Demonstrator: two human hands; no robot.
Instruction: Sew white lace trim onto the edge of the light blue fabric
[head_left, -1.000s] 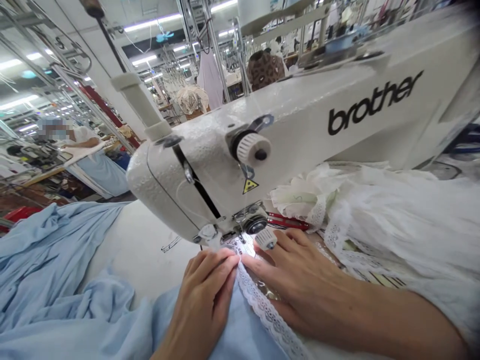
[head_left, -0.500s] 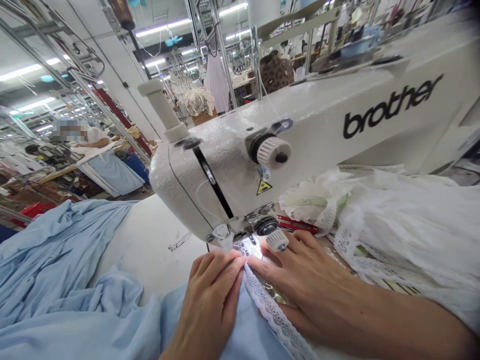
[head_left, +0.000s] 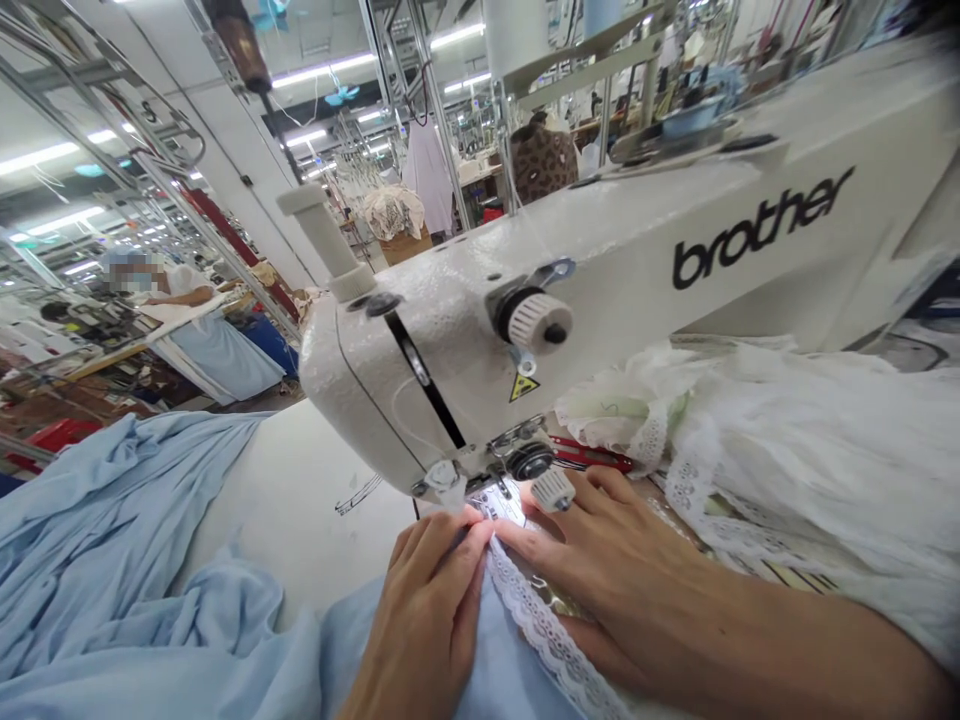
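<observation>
A white sewing machine [head_left: 600, 260] crosses the view, its lit needle area just beyond my fingertips. My left hand [head_left: 431, 605] is closed on the edge of the light blue fabric [head_left: 499, 665] close to the needle area, thumb and fingers pressed together. White lace trim [head_left: 544, 630] runs along that fabric's edge towards me, between my hands. My right hand [head_left: 615, 570] lies with fingers spread to the right of the lace, its index fingertip touching the lace's far end beside my left fingertips. The presser foot is mostly hidden.
Bunched light blue fabric [head_left: 127, 540] covers the left side of the white table [head_left: 300, 500]. White lace-edged fabric [head_left: 817, 450] is heaped at the right, beside a red tool [head_left: 592, 452]. Farther back left, a person [head_left: 176, 285] sits at another table.
The view has shifted slightly, so the machine appears a little lower and farther left. My left fingers have bent and drawn in slightly at the lace; my right hand keeps nearly the same pose.
</observation>
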